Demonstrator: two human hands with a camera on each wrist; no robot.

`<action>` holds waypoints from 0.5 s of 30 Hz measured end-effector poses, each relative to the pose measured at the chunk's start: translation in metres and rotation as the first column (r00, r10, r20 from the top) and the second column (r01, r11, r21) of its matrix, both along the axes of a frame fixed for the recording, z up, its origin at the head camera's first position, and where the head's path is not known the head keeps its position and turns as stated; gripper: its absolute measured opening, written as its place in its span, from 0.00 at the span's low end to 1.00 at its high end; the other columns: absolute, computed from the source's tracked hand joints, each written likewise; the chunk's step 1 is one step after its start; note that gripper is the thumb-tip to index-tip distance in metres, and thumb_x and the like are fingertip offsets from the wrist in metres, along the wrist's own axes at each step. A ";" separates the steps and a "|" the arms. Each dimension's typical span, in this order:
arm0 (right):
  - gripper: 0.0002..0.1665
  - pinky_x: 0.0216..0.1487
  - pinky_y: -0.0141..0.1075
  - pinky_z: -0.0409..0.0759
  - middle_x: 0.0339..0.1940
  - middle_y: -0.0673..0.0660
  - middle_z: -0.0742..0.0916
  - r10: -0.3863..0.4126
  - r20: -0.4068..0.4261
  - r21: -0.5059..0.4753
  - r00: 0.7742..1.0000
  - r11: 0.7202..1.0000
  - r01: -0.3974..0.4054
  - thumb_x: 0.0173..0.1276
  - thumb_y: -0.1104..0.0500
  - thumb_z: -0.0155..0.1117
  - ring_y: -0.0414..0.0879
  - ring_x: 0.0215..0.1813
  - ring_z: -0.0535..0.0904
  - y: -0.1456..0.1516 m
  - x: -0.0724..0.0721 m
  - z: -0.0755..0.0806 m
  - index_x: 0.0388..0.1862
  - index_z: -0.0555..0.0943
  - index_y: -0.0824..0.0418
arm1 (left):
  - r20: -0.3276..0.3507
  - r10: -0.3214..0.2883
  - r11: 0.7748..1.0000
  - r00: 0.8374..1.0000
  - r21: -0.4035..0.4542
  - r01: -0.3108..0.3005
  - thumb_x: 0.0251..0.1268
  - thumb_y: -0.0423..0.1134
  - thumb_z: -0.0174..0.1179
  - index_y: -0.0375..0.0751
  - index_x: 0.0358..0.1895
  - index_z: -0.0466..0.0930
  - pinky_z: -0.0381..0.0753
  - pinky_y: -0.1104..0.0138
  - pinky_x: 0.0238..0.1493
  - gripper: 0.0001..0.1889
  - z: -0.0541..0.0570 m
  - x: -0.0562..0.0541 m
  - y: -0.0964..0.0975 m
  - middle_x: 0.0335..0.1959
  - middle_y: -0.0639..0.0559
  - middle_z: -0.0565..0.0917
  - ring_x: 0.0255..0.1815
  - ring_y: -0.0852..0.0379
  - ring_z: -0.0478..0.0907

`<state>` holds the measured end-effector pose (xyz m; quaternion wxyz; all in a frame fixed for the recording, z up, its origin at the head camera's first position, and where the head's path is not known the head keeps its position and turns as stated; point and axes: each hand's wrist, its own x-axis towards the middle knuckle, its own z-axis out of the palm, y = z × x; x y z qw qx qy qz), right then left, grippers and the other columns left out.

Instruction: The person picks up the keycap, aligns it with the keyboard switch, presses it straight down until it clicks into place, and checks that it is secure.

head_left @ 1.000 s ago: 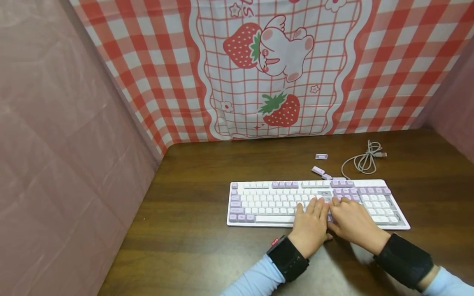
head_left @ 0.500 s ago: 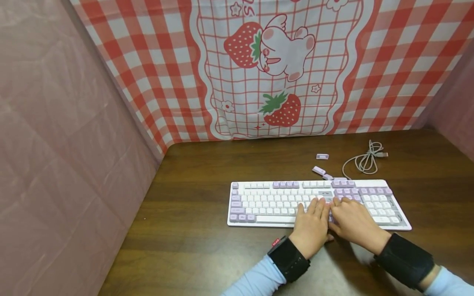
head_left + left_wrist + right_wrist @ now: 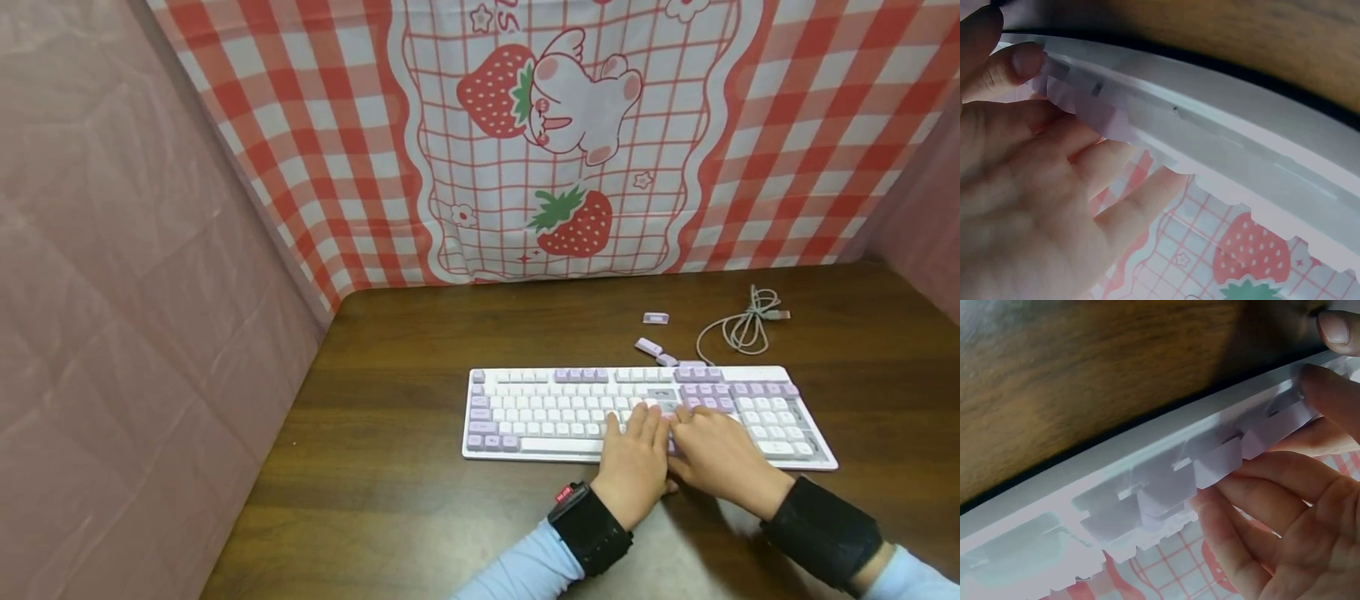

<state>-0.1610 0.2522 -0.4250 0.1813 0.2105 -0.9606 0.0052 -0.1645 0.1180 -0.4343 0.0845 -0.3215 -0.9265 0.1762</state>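
Note:
A white and lilac keyboard point(image 3: 562, 446) lies on the wooden table, with both hands over its right-centre keys. The left hand point(image 3: 632, 467) has nearly straight fingers resting on the keys; in the left wrist view its thumb point(image 3: 1022, 62) reaches the front edge. Close beside it, the right hand point(image 3: 720, 454) bends its fingers over the lilac keys. In the right wrist view its thumb and index finger lie on either side of a lilac keycap point(image 3: 1279, 428) near the front edge. The hands hide part of these keys from the head view.
Several loose lilac keycaps point(image 3: 649, 346) lie behind the keyboard, some close to its back edge. A coiled grey USB cable point(image 3: 746, 329) sits at the back right. Grey uncapped spots point(image 3: 660, 393) show among the keys. A checked strawberry cloth point(image 3: 577, 221) hangs behind.
Both hands keep almost the same place on the keys. The whole scene shifts slightly to the right in the head view.

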 end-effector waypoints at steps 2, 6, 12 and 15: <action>0.19 0.18 0.43 0.69 0.17 0.54 0.77 -0.001 -0.007 -0.003 1.000 1.000 0.001 0.39 0.52 0.75 0.51 0.20 0.73 0.000 0.000 0.000 0.20 0.76 0.62 | -0.014 -0.001 1.000 1.000 0.006 0.001 0.51 0.73 0.45 0.60 0.70 0.58 0.64 0.61 0.63 0.42 -0.011 -0.003 0.004 0.71 0.66 0.61 0.72 0.65 0.56; 0.18 0.18 0.43 0.69 0.17 0.54 0.77 0.004 -0.012 -0.007 1.000 1.000 -0.004 0.39 0.53 0.74 0.51 0.19 0.72 0.000 0.000 0.000 0.19 0.76 0.62 | -0.011 0.002 1.000 1.000 0.014 -0.002 0.51 0.73 0.46 0.59 0.70 0.57 0.64 0.61 0.63 0.42 -0.011 -0.004 0.004 0.71 0.66 0.61 0.72 0.65 0.56; 0.17 0.18 0.43 0.69 0.17 0.55 0.77 -0.007 -0.013 -0.007 1.000 1.000 0.007 0.38 0.53 0.74 0.51 0.19 0.72 -0.001 0.001 0.000 0.18 0.76 0.61 | -0.001 0.000 1.000 1.000 0.021 0.000 0.50 0.73 0.48 0.59 0.69 0.59 0.66 0.63 0.63 0.42 0.002 0.001 0.000 0.70 0.67 0.63 0.71 0.66 0.58; 0.17 0.18 0.43 0.69 0.17 0.55 0.78 -0.015 -0.005 -0.005 1.000 1.000 0.014 0.38 0.53 0.74 0.51 0.19 0.73 0.000 0.001 0.000 0.18 0.76 0.61 | -0.008 -0.009 0.999 1.000 0.031 0.009 0.49 0.73 0.49 0.58 0.69 0.60 0.66 0.63 0.62 0.42 0.002 0.001 0.000 0.69 0.66 0.64 0.70 0.66 0.59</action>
